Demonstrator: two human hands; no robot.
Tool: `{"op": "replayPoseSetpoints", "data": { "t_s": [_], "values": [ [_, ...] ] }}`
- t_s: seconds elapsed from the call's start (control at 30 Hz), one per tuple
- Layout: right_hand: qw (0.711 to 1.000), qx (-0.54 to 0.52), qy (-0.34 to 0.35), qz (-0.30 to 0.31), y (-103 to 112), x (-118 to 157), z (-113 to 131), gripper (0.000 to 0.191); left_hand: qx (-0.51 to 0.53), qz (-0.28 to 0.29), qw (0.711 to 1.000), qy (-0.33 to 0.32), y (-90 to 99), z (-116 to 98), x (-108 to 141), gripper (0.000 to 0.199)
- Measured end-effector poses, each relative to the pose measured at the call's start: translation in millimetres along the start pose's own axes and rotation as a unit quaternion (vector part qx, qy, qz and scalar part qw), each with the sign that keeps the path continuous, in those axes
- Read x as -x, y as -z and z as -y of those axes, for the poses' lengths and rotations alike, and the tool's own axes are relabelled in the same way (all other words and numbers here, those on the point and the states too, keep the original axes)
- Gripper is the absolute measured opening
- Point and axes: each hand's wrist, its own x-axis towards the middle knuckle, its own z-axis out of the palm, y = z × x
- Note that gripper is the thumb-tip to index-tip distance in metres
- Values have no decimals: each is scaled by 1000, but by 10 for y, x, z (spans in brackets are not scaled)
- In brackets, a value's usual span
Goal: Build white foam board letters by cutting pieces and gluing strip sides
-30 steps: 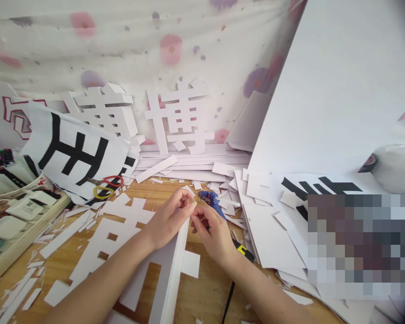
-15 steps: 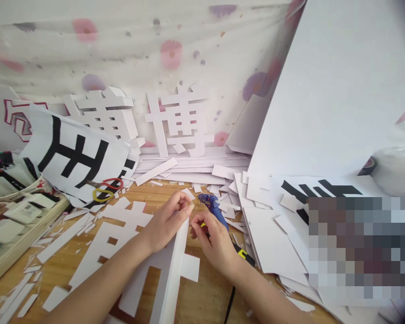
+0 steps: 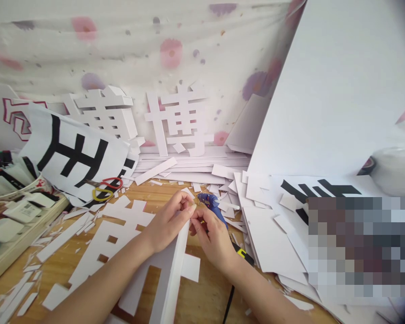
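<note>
A large white foam board character (image 3: 121, 231) lies on the wooden table, with a long white strip (image 3: 176, 265) standing along its right side. My left hand (image 3: 170, 220) pinches the far end of that strip between thumb and fingers. Touching or nearly touching its fingertips is my right hand (image 3: 211, 234), its fingers pinched together at the strip's end; whatever they hold is too small to make out. Just behind my right hand lies a blue glue gun (image 3: 211, 201), partly covered. A black and yellow tool (image 3: 243, 254) rests beside my right wrist.
Scissors with red and yellow handles (image 3: 104, 189) lie at the left, near a printed sheet (image 3: 74, 153). White cut-out characters (image 3: 180, 119) lean on the back wall. Board pieces (image 3: 273, 238) are stacked at the right; a power strip (image 3: 27, 243) sits far left.
My right hand has moved slightly up and left, so its fingertips meet those of my left hand at the strip's end. My left hand has hardly moved.
</note>
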Motion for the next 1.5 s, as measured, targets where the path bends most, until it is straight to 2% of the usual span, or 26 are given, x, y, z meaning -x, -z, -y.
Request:
{"op": "replayPoseSetpoints", "data": {
  "t_s": [0.17, 0.33, 0.5, 0.6, 0.87, 1.23, 1.4, 1.5],
  "values": [
    [1000, 8, 15, 23, 1, 28, -19, 14, 4, 1, 1000, -1, 10, 26, -11, 21],
    [997, 11, 47, 64, -20, 83, 14, 15, -7, -25, 1000, -2, 53, 138, -33, 24],
    [999, -37, -29, 27, -18, 59, 20, 13, -7, -14, 1000, 7, 78, 124, -23, 26],
    [997, -56, -42, 17, -28, 44, -13, 10, 0, -12, 1000, 9, 61, 113, -22, 26],
    [999, -41, -20, -1, -26, 32, -16, 11, 8, -9, 1000, -11, 15, 119, -30, 24],
    [998, 19, 54, 22, -17, 53, -46, 14, 12, -6, 1000, 3, 16, 135, -44, 21],
    [997, 19, 55, 43, -22, 76, -41, 14, -2, -19, 1000, 4, 65, 148, -51, 23],
    [999, 3, 34, 30, -31, 72, -42, 14, -2, -20, 1000, 3, 80, 150, -43, 24]
  ]
}}
